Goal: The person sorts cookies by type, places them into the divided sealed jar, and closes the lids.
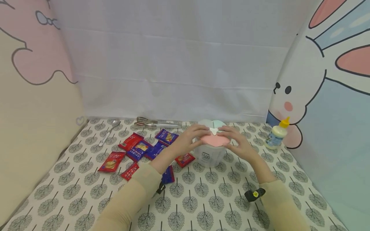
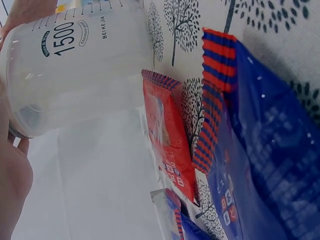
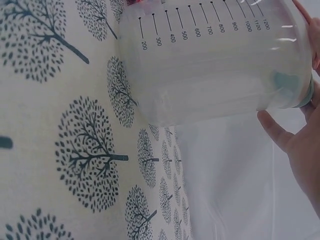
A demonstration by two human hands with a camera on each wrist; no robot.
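Observation:
A clear plastic measuring canister (image 1: 210,157) marked 1500 stands upright on the table, right of centre in the head view. Its round lid (image 1: 215,140) has pink, mint and greyish sections round a white centre piece. My left hand (image 1: 187,140) grips the lid from the left, fingers over the top and thumb by the front rim. From the right, my right hand (image 1: 241,145) holds it the same way. In the left wrist view the canister (image 2: 80,75) looks empty. The right wrist view shows the canister's measuring scale (image 3: 200,25) and a thumb beside the rim.
Several red snack packets (image 1: 112,162) and blue ones (image 1: 139,150) lie left of the canister, some under my left forearm. Behind them are metal tongs (image 1: 166,126). A spoon (image 1: 109,133) lies at far left. A yellow-capped bottle (image 1: 276,136) stands at right.

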